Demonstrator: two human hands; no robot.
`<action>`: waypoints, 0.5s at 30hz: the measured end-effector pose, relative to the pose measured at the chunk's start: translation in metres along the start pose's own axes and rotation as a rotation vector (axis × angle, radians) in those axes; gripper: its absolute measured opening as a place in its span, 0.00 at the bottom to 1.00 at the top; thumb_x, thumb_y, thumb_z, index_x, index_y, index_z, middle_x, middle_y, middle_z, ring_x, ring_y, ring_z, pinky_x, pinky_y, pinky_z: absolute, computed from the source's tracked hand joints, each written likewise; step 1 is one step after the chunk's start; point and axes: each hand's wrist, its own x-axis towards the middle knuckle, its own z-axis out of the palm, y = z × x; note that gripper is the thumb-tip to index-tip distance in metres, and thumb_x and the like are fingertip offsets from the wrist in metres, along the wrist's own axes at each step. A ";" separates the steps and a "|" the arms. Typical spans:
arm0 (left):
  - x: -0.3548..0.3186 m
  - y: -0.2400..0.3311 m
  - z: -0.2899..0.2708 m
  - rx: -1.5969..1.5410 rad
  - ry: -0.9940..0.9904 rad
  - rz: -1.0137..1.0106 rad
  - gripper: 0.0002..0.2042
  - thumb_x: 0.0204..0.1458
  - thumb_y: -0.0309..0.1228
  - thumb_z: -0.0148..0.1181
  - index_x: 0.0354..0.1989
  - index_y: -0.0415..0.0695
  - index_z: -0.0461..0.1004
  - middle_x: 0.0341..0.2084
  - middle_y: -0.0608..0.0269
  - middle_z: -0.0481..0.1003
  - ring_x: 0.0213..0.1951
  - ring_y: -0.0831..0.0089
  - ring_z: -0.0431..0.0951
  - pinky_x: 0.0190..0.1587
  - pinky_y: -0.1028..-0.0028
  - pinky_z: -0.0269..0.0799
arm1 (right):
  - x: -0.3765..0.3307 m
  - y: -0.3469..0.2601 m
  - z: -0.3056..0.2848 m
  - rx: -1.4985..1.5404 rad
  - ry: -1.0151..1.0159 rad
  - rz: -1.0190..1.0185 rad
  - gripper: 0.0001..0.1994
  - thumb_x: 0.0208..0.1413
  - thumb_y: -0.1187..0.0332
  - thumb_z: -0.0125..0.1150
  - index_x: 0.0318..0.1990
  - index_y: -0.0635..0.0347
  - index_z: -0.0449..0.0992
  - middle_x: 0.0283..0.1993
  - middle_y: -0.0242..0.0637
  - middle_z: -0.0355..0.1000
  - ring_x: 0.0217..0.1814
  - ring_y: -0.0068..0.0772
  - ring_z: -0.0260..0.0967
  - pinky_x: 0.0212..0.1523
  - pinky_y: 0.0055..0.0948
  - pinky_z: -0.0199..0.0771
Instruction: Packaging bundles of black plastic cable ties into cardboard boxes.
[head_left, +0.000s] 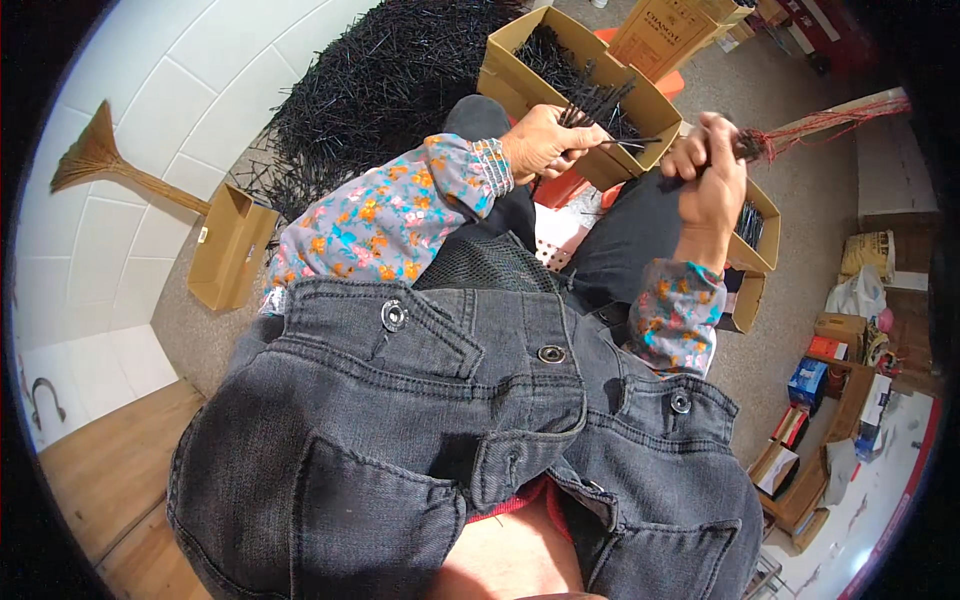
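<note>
My left hand (545,143) is closed round a bunch of thin black strips (597,100). The strips fan out above its fingers, and one or two stick out toward my right hand. My right hand (712,178) is raised to the right, fingers curled and slightly blurred. Beside its fingers is a dark clump (748,146) next to red strings (840,117); what the fingers grip cannot be made out. Beyond my left hand stands an open cardboard box (510,82) holding more black strips.
A large heap of black strips (390,90) lies at the far left by the white tiled wall (190,95). A broom (105,160) leans above a small cardboard box (228,245). More open boxes (768,225) stand by my right knee. Shelves with goods (825,440) are at right.
</note>
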 end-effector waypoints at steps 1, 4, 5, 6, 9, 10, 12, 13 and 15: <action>0.001 -0.003 -0.001 0.058 0.031 0.013 0.10 0.51 0.35 0.57 0.34 0.40 0.71 0.16 0.73 0.64 0.11 0.90 0.56 0.10 0.87 0.48 | -0.001 0.001 0.001 -0.118 -0.005 0.103 0.07 0.55 0.64 0.54 0.30 0.56 0.69 0.17 0.26 0.60 0.13 0.18 0.53 0.11 0.19 0.50; 0.005 -0.007 -0.001 0.174 0.085 0.039 0.10 0.50 0.35 0.58 0.32 0.42 0.71 0.15 0.74 0.64 0.11 0.90 0.57 0.10 0.87 0.48 | -0.003 0.006 0.007 -0.358 -0.012 0.305 0.07 0.53 0.66 0.57 0.28 0.56 0.70 0.15 0.24 0.59 0.11 0.16 0.51 0.10 0.18 0.48; 0.005 -0.007 0.000 0.190 0.079 0.042 0.10 0.50 0.36 0.58 0.32 0.42 0.70 0.15 0.74 0.64 0.11 0.89 0.57 0.10 0.87 0.48 | -0.004 0.013 0.012 -0.454 0.009 0.304 0.06 0.53 0.67 0.57 0.28 0.57 0.70 0.14 0.22 0.57 0.10 0.14 0.49 0.09 0.17 0.46; 0.005 -0.007 0.001 0.205 0.074 0.045 0.09 0.50 0.36 0.59 0.31 0.43 0.70 0.15 0.74 0.64 0.11 0.89 0.57 0.10 0.86 0.48 | -0.005 0.020 0.016 -0.550 0.030 0.304 0.06 0.52 0.68 0.58 0.27 0.58 0.70 0.13 0.21 0.55 0.09 0.13 0.47 0.08 0.16 0.44; 0.001 -0.003 0.006 0.229 0.091 0.034 0.09 0.50 0.36 0.59 0.31 0.43 0.69 0.15 0.73 0.64 0.11 0.89 0.58 0.10 0.86 0.48 | -0.004 0.027 0.012 -0.639 0.067 0.309 0.05 0.51 0.69 0.58 0.26 0.58 0.71 0.12 0.20 0.54 0.09 0.12 0.46 0.08 0.16 0.43; 0.000 -0.001 0.009 0.240 0.113 0.021 0.09 0.50 0.35 0.58 0.32 0.43 0.69 0.15 0.73 0.64 0.11 0.89 0.57 0.10 0.86 0.48 | -0.003 0.028 0.008 -0.630 0.084 0.314 0.06 0.50 0.69 0.59 0.26 0.57 0.71 0.12 0.21 0.55 0.09 0.13 0.47 0.08 0.16 0.44; -0.001 0.000 0.008 0.249 0.136 0.008 0.09 0.51 0.35 0.58 0.32 0.43 0.69 0.16 0.73 0.64 0.11 0.89 0.57 0.10 0.86 0.47 | -0.002 0.028 0.001 -0.622 0.100 0.319 0.06 0.50 0.69 0.59 0.25 0.57 0.71 0.12 0.21 0.56 0.08 0.13 0.48 0.08 0.17 0.45; -0.001 0.000 0.005 0.172 0.080 0.004 0.09 0.51 0.35 0.57 0.33 0.43 0.69 0.16 0.73 0.64 0.11 0.89 0.57 0.10 0.86 0.47 | -0.002 0.027 -0.001 -0.578 0.093 0.336 0.05 0.50 0.70 0.59 0.25 0.57 0.71 0.12 0.21 0.56 0.09 0.13 0.48 0.08 0.17 0.45; -0.001 0.002 0.000 0.019 -0.033 -0.005 0.09 0.52 0.35 0.56 0.34 0.43 0.69 0.17 0.72 0.64 0.12 0.89 0.56 0.11 0.86 0.47 | -0.002 0.025 -0.005 -0.490 0.079 0.366 0.04 0.49 0.71 0.59 0.26 0.58 0.72 0.12 0.22 0.57 0.09 0.13 0.49 0.08 0.17 0.46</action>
